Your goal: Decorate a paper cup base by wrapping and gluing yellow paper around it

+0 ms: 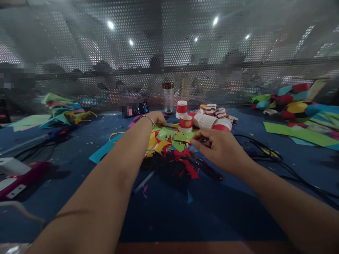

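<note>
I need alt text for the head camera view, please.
A person's right hand seems to hold yellow paper among colourful scraps on a blue table; the left hand reaches their far edge. Paper cups and a bottle are behind.

Landmark: the front red-and-white paper cup [185,124]. Its side bears a round gold emblem [188,123]; no character within it is legible. To the left of this cup, the lit screen of a phone [138,109] displays small digits, apparently ending in "44:43"; other on-screen text is unreadable.
</note>
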`<state>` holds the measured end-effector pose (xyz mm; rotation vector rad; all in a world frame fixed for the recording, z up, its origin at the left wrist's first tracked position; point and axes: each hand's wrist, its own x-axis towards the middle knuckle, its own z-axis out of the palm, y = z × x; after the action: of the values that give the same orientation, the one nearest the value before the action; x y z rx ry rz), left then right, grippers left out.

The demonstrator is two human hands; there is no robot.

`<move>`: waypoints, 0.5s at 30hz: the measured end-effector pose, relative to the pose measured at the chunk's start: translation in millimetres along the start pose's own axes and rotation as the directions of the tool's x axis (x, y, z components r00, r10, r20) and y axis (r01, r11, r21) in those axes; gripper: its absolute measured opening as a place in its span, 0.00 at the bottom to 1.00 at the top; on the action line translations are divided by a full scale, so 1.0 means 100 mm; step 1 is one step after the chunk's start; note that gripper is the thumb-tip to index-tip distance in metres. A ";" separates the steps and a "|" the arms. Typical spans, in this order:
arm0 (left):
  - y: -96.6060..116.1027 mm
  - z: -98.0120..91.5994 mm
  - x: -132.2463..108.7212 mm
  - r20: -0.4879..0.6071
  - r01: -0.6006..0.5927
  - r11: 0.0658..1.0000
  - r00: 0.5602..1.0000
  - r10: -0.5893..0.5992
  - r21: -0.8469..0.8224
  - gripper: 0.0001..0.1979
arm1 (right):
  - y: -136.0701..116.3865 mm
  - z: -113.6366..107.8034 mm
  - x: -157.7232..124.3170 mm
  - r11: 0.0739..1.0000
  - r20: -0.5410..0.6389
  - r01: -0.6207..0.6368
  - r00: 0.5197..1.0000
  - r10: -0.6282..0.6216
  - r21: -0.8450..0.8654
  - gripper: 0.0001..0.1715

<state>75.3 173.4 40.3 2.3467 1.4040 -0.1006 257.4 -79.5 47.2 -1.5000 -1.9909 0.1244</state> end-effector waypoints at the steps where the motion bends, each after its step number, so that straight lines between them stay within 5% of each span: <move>1: 0.00 0.01 -0.01 0.002 0.033 0.999 0.999 -0.033 0.002 0.20 | 0.00 0.00 0.00 1.000 -0.003 0.004 1.000 -0.004 -0.005 0.09; 9: 0.05 0.00 -0.08 0.058 0.121 0.992 0.991 -0.122 0.022 0.19 | -0.01 0.00 0.00 1.000 0.006 -0.018 1.000 0.018 0.008 0.07; 15: 0.06 -0.01 -0.01 0.074 0.052 0.998 0.996 -0.054 0.038 0.20 | -0.01 -0.01 0.00 1.000 -0.005 -0.008 1.000 0.008 0.011 0.08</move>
<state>79.5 170.7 43.1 2.3097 1.4398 -0.2282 256.4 -79.8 48.5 -1.5006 -1.9771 0.1343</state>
